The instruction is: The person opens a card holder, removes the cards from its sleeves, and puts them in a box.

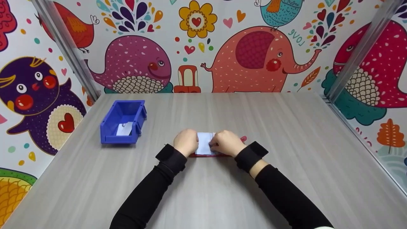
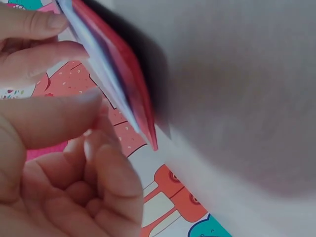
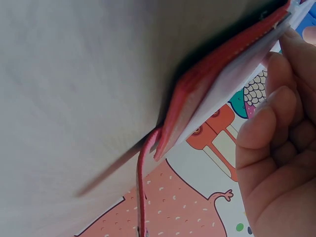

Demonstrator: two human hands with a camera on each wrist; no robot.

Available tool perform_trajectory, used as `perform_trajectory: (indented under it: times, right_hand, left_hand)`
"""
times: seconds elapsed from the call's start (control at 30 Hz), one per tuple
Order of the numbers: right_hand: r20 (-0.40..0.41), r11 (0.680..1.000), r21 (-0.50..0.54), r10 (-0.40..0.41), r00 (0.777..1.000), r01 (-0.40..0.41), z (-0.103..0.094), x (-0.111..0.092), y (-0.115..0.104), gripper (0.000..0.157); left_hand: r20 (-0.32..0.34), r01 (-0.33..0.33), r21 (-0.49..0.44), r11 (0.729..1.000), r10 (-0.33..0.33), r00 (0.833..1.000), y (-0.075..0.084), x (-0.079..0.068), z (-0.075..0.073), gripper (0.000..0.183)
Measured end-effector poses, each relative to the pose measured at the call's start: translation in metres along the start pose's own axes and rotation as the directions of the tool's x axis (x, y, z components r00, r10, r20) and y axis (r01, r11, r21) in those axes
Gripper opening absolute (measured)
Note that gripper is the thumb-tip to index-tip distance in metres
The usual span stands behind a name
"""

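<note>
A flat red pouch (image 3: 197,79) with a thin strap (image 3: 141,187) lies on the table, mostly covered from above. A pale bluish-white sheet (image 1: 204,143) lies over it; whether it is paper or cloth I cannot tell. My left hand (image 1: 186,142) is at the sheet's left edge, its thumb and index finger pinched together there. Over the right part of the sheet, my right hand (image 1: 227,143) has its fingertips gathered on the surface, pinching it. In the left wrist view, the red pouch (image 2: 136,84) shows edge-on beside the curled left fingers.
A blue open bin (image 1: 119,139) stands at the back left of the table (image 1: 203,197), with a white item (image 1: 124,128) inside. Printed wall panels (image 1: 190,47) enclose the back and sides.
</note>
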State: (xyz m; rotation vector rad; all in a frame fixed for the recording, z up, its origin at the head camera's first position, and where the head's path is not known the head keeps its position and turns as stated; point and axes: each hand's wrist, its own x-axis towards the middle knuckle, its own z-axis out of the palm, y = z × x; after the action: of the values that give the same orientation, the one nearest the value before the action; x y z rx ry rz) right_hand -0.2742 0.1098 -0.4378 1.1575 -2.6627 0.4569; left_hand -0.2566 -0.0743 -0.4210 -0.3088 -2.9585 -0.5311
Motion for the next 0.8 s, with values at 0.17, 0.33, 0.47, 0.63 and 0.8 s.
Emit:
perform_trajectory:
  times: [0.17, 0.33, 0.47, 0.63, 0.8]
  right_hand:
    - [0.01, 1.0, 0.01, 0.011, 1.0, -0.011, 0.0007, -0.0003, -0.0002, 0.016]
    - [0.011, 1.0, 0.013, 0.013, 1.0, -0.013, 0.0006, -0.0002, -0.0004, 0.016]
    - [0.01, 1.0, 0.014, 0.017, 1.0, -0.017, 0.0006, 0.0, -0.0003, 0.015]
    - [0.017, 1.0, 0.017, 0.026, 1.0, -0.026, -0.0002, -0.0002, -0.0012, 0.015]
    - [0.021, 0.999, 0.024, 0.026, 0.999, -0.026, -0.0009, 0.0, -0.0017, 0.015]
  left_hand:
    - [-0.006, -0.013, 0.013, 1.0, 0.013, 1.0, 0.0003, -0.0007, 0.0014, 0.016]
    - [0.003, -0.016, 0.016, 1.0, 0.016, 1.0, -0.001, -0.0006, 0.0021, 0.017]
    - [0.01, -0.016, 0.019, 1.0, 0.016, 1.0, -0.0015, 0.0001, 0.0031, 0.018]
    - [0.028, -0.002, 0.027, 1.0, 0.002, 1.0, -0.0013, 0.0009, 0.0032, 0.017]
    - [0.048, 0.01, 0.032, 0.999, -0.011, 0.999, -0.0011, 0.0024, 0.0032, 0.015]
